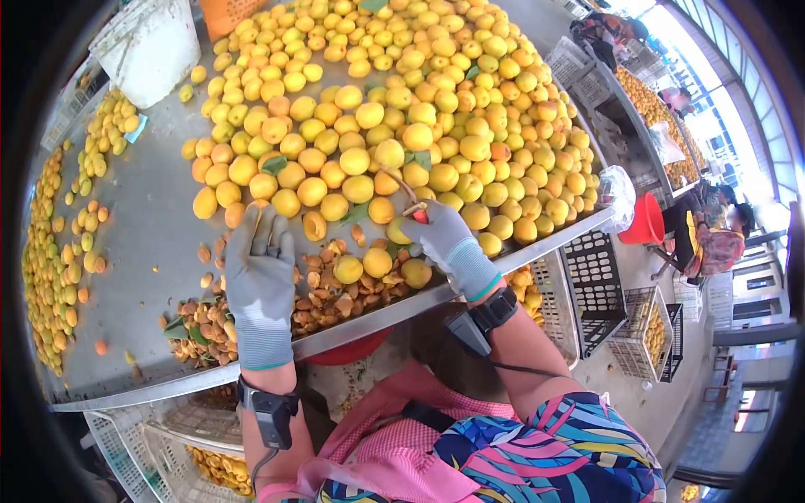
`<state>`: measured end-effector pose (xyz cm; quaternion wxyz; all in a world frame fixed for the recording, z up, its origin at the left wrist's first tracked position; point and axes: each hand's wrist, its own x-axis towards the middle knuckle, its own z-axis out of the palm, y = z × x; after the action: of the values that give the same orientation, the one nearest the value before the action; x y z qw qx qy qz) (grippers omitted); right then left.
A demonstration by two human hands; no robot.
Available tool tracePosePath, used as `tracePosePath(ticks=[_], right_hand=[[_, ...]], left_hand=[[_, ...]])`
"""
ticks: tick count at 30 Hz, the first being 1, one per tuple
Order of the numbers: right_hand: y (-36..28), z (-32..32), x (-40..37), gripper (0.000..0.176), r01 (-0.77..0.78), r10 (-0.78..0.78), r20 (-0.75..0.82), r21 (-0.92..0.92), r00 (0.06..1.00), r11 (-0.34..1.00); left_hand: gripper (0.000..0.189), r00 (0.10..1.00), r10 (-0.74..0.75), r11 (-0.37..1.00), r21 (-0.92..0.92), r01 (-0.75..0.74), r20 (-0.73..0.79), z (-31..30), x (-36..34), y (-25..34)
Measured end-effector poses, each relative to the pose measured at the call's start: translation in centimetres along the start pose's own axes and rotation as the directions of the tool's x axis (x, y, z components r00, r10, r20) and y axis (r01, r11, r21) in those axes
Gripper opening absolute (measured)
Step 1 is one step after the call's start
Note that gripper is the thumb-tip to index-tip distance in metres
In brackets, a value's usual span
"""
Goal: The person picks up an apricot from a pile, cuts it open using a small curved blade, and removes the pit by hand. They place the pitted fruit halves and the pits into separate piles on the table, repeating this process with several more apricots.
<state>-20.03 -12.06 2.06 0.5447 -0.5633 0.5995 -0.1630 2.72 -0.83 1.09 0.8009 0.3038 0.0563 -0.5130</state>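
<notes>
My left hand (262, 272), in a grey glove, reaches over the metal table with its fingers bent together. Orange-yellow flesh of an apricot (272, 230) shows between the fingers; the rest of it is hidden. My right hand (446, 243), gloved too, is closed around a small tool (418, 215) with a red part and a thin, curved brownish end pointing up and left. Near both hands lies a big heap of whole apricots (356, 161). An opened apricot (314, 225) rests between them. Below it are brown pits (331, 298) with a few whole apricots on top.
The metal table's raised edge (335, 337) runs in front of me. A white bucket (151, 54) stands at the back left. More apricots (54, 268) line the far left side. Crates (594, 281) and a red bucket (644, 220) are at the right, with people (713, 230) beyond.
</notes>
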Motion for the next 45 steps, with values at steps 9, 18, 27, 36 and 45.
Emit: tracePosePath(ticks=[9, 18, 27, 36, 45], right_hand=[[1.9, 1.4, 1.7, 0.045, 0.286, -0.288, 0.078, -0.517, 0.954, 0.807], [-2.2, 1.7, -2.1, 0.048, 0.099, -0.134, 0.013, 0.608, 0.991, 0.788], [-1.8, -2.1, -2.0, 0.046, 0.330, -0.172, -0.284, 0.744, 0.943, 0.581], [-1.0, -3.1, -2.8, 0.045, 0.259, -0.174, -0.192, 0.723, 0.966, 0.640], [-1.4, -1.4, -3.1, 0.043, 0.233, -0.165, -0.167, 0.781, 0.972, 0.579]], left_hand=[[0.044, 0.861, -0.132, -0.086, 0.859, -0.504, 0.492, -0.8, -2.1, -1.9], [0.056, 0.902, -0.301, -0.512, 0.746, -0.427, 0.310, 0.8, -2.3, -3.6], [0.052, 0.763, -0.178, -0.148, 0.750, -0.645, 0.621, 2.5, -0.1, -9.1], [0.049, 0.817, -0.332, -0.585, 0.576, -0.571, 0.472, 3.7, -0.8, -10.8], [0.032, 0.834, -0.253, -0.646, 0.556, -0.523, 0.490, -1.3, -5.6, -1.1]])
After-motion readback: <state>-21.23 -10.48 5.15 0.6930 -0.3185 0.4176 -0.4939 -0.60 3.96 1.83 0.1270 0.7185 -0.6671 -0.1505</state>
